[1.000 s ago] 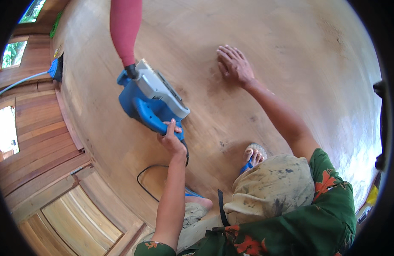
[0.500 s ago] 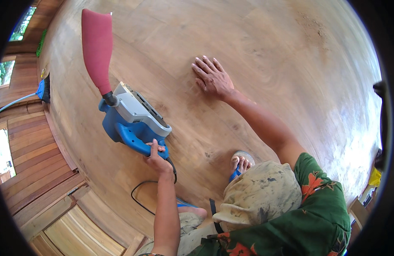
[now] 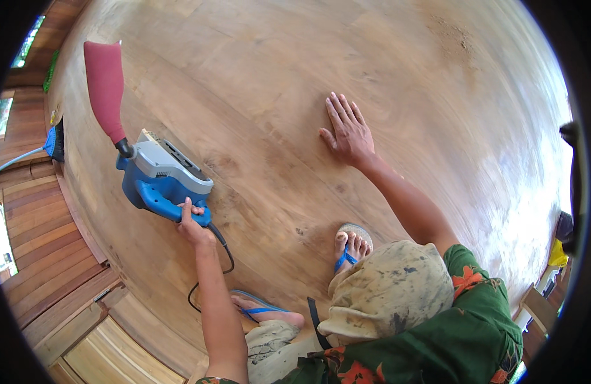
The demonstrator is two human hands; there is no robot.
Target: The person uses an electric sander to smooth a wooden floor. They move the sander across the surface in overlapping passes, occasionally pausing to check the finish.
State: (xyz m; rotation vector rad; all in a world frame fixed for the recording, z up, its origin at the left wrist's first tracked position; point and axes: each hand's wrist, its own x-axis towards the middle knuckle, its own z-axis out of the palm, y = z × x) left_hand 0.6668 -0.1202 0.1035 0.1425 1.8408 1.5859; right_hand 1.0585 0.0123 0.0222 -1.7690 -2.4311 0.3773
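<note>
My left hand (image 3: 194, 225) is wrapped round the rear handle of a blue and grey belt sander (image 3: 162, 189). The sander is tipped on its side, its flat base turned to the right; whether it rests on the floor I cannot tell. From its far end a dark red dust bag (image 3: 105, 89) sticks out, and a black cord (image 3: 229, 255) trails from the handle. Palm down, my right hand (image 3: 350, 136) lies on the wooden floor (image 3: 276, 160) with its fingers stretched out and holding nothing.
Brown dust (image 3: 460, 41) lies on the floor at the far right. A blue broom (image 3: 54, 142) stands by the wood-panelled wall (image 3: 39, 237) on the left. Close to me are my feet in blue-strapped sandals (image 3: 354, 246); a yellow item (image 3: 557, 253) sits at the right edge.
The sander and my left hand have shifted left in the picture. My right hand has moved to the right over the floor, its fingers now pointing more straight ahead.
</note>
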